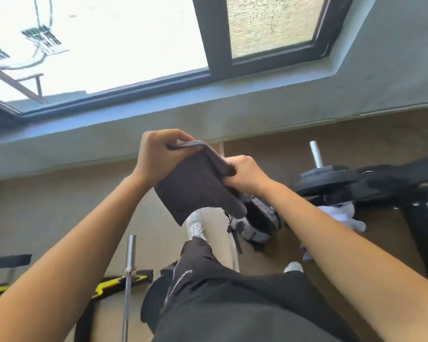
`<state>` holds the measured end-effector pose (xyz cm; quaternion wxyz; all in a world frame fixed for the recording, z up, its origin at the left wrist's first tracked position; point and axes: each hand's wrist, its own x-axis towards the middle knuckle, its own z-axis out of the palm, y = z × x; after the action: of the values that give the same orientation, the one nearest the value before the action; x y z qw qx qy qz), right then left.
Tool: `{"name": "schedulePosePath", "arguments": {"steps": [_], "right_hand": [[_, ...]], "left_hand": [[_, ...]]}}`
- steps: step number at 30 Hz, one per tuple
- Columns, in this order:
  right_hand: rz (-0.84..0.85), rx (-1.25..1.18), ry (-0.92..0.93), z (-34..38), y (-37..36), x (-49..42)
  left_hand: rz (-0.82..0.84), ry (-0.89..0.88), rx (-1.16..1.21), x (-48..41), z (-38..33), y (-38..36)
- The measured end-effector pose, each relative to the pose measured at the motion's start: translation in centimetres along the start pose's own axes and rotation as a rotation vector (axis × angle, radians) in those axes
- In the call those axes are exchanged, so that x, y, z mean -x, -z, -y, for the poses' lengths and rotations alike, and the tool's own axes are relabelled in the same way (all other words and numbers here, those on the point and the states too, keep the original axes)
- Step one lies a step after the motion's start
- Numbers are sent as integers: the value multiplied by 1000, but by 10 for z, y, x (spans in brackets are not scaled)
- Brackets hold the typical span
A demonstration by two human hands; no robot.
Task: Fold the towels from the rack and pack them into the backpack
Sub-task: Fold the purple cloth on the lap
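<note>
Both hands are up in front of the chest with the towel (195,188) between them. It's a dark grey-brown cloth, soft and matte, folded into a thick rectangular pad that hangs at a slant. The left hand (158,156) grips the top corner, fingers curled over the folded edge. The right hand (245,174) pinches the opposite upper corner, thumb and fingers clamped on the layered hem. So that's 2 hands on 1 towel, held in the air.

Below it on the floor sits the backpack (258,219), grey panels with a black inside, its mouth gaping open and a dark strap trailing toward the viewer. The towel's lower corner overlaps the bag in this view but hangs above it, not in it.

As for writing, white lettering runs along the leg of the dark trousers (220,292). It starts "DANC", and the rest is too blurred to read.

A white shoe (194,225) is planted on the pale, wood-grain floor (59,206). At left lies a bare steel bar (129,267), smooth and cylindrical. At right, round black weight plates (326,178) sit on a chrome bar end. Behind is a dark-framed window with 1 frosted, pebbled pane (272,23).
</note>
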<state>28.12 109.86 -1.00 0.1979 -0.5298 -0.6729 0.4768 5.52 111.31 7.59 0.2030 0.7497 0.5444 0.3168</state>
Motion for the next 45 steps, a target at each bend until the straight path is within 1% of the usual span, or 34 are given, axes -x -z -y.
{"name": "schedulePosePath", "arguments": {"steps": [2,5,7,9,13,15,17,20,22,24,27,29,32,35,37,39,42,45], "right_hand": [[-32,58,-167,-20,-13,-14],[-41,228,-445,-56,-38,-19],[-99,337,-610,-74,-64,-16],[-189,396,-697,-89,-88,-13],[-414,495,-702,-124,-115,-3],[-497,500,-717,-147,-122,3],[-518,450,-757,-176,-130,7],[-500,266,-795,-221,-150,14],[-556,190,-752,-248,-164,19],[-620,180,-666,-265,-177,25],[-609,175,-594,-282,-200,37],[-625,187,-570,-287,-215,48],[-666,280,-542,-281,-242,69],[-735,389,-532,-263,-267,90],[-798,405,-524,-254,-280,104],[-882,429,-555,-252,-287,119],[-1030,380,-597,-256,-290,146],[-1090,281,-619,-260,-294,165]], "left_hand": [[41,23,10,-15,48,-7],[114,151,49,-27,114,-25],[190,208,41,-28,150,-40],[257,215,29,-27,172,-56],[313,266,52,-33,204,-98],[326,248,45,-36,217,-121],[301,223,43,-36,229,-147],[246,175,15,-29,252,-190],[215,152,-10,-21,271,-217],[175,147,-24,-10,289,-240],[108,180,-32,8,316,-263],[86,232,29,17,336,-265],[122,257,119,36,357,-257],[106,237,182,58,354,-239],[116,215,189,69,347,-226],[88,214,178,76,341,-212],[35,233,203,76,340,-196],[65,200,182,75,333,-187]]}}
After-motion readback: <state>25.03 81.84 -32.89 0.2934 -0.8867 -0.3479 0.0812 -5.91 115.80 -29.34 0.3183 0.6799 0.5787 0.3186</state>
